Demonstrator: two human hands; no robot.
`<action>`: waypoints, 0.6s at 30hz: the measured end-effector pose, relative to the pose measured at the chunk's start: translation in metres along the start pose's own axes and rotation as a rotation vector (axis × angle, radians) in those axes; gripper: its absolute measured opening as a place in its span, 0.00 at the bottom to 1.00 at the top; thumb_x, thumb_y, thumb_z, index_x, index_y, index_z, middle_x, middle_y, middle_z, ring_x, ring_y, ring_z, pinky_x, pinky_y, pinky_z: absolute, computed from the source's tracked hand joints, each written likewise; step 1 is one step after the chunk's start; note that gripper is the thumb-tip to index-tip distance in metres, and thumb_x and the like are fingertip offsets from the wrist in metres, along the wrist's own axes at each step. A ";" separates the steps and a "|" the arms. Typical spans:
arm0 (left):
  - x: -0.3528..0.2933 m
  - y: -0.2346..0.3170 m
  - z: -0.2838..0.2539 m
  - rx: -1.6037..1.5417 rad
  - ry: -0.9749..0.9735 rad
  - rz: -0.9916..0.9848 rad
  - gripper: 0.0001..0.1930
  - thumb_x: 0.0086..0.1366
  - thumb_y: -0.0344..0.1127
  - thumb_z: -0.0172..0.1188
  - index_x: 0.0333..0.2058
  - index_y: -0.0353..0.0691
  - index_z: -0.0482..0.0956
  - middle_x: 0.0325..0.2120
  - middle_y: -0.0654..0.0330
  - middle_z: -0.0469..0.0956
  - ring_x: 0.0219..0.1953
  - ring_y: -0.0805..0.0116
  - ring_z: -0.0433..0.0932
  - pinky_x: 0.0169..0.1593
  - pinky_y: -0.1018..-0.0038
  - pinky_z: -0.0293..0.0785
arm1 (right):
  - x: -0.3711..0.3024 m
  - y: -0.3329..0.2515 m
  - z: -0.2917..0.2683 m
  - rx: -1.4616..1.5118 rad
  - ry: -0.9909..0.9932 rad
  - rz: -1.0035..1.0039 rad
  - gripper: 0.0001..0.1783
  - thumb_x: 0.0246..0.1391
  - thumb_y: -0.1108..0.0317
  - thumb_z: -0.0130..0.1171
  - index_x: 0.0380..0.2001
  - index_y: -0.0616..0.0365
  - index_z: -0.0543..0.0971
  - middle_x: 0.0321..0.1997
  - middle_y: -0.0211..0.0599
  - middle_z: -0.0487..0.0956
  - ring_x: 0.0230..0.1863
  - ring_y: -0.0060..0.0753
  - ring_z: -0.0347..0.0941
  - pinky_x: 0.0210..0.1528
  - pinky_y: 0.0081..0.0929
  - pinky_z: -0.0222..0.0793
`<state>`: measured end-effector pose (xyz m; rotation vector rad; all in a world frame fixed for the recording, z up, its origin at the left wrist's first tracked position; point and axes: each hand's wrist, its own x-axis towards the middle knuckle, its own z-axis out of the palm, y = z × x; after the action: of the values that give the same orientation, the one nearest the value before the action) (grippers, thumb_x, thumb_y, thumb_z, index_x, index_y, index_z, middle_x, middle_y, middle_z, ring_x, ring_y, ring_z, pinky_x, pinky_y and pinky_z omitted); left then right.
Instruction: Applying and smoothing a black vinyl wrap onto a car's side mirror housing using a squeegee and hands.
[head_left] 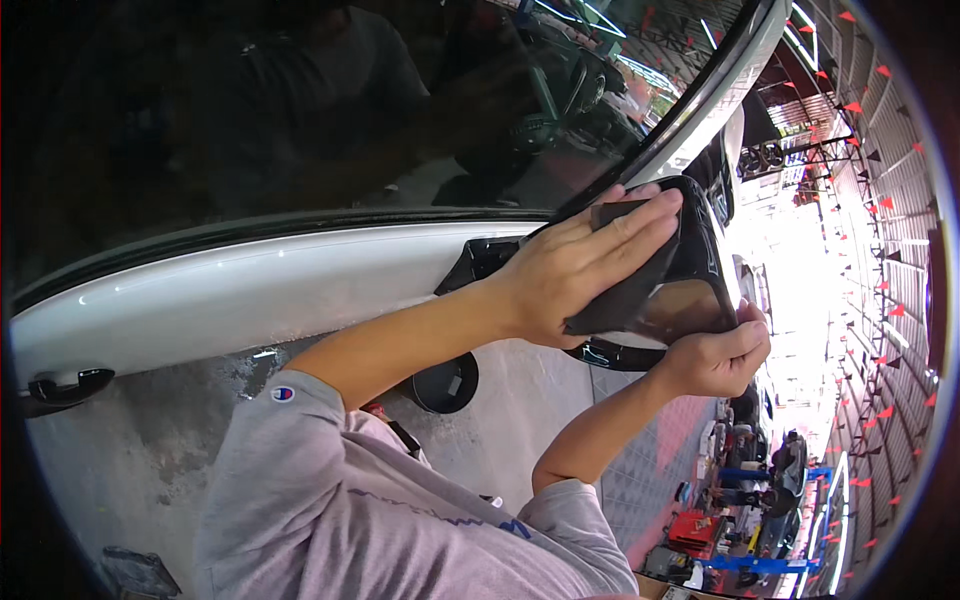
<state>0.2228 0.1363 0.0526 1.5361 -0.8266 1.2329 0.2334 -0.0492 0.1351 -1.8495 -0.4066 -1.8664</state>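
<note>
A black car side mirror [693, 262] juts from the white car door [200, 295], right of centre. Across its glass, the fingers of my left hand [575, 265] are stretched out over a dark cloth [632, 298]. Part of that cloth shows between the fingers, and the thumb is mostly hidden. My right hand [715, 352] is closed round the mirror's lower outer corner, thumb and fingers pinching the edge. A tan reflection fills the uncovered part of the glass.
The dark side window [300, 120] spans the top, above a black door handle [70, 390] at the far left. Below the door, a black bucket [446, 385] stands on the grey floor [540, 410]. A red box [693, 530] and shop equipment sit at lower right.
</note>
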 end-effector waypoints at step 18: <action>0.016 -0.006 -0.012 -0.133 -0.040 0.007 0.44 0.54 0.40 0.67 0.67 0.24 0.62 0.72 0.37 0.57 0.74 0.40 0.58 0.76 0.50 0.48 | 0.001 -0.006 -0.008 -0.037 0.036 0.008 0.23 0.72 0.63 0.45 0.35 0.72 0.82 0.34 0.46 0.83 0.34 0.35 0.79 0.37 0.29 0.76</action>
<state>0.2291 0.1505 0.0663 1.4554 -0.9222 1.1332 0.2238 -0.0487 0.1364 -1.8353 -0.3543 -1.9112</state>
